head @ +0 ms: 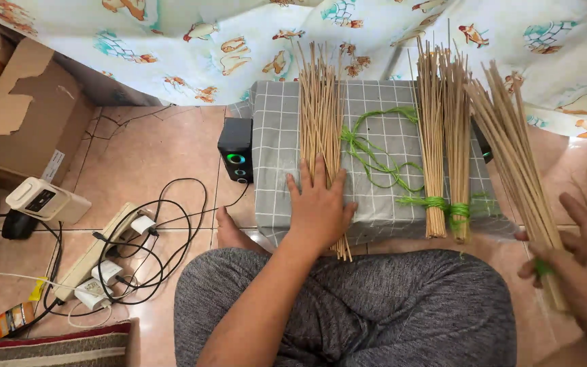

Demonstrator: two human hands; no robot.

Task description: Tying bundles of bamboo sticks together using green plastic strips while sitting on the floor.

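- Far left of both hands: torn cardboard box [18,102], white device [47,200], power strip [96,255] with tangled black cables on the tiled floor. Not touched.
- Small black speaker [236,149] with a green light, just left of the left fingertips, against the grey checked cloth-covered block [276,136].
- Left hand [317,207]: flat, palm down, fingers spread, pressing the loose stick bundle [321,129] onto the block. Sticks run under the palm and poke out below the wrist. No tie visible on this bundle, so I'd call it not yet bound.
- Right of the left fingers: loose green string [375,153] in loops on the cloth, apart from the hand.
- Further right: two tied bundles [446,170] lying side by side, green string wrapped near their lower ends. These look finished.
- Right hand [579,265]: fingers curled round the lower end of a third stick bundle [511,149], held tilted off the block's right edge; a bit of green shows at the grip. Hand is blurred, so can't tell if that string is knotted.
- Progress guess: two done, one in the grip near done, one left loose.
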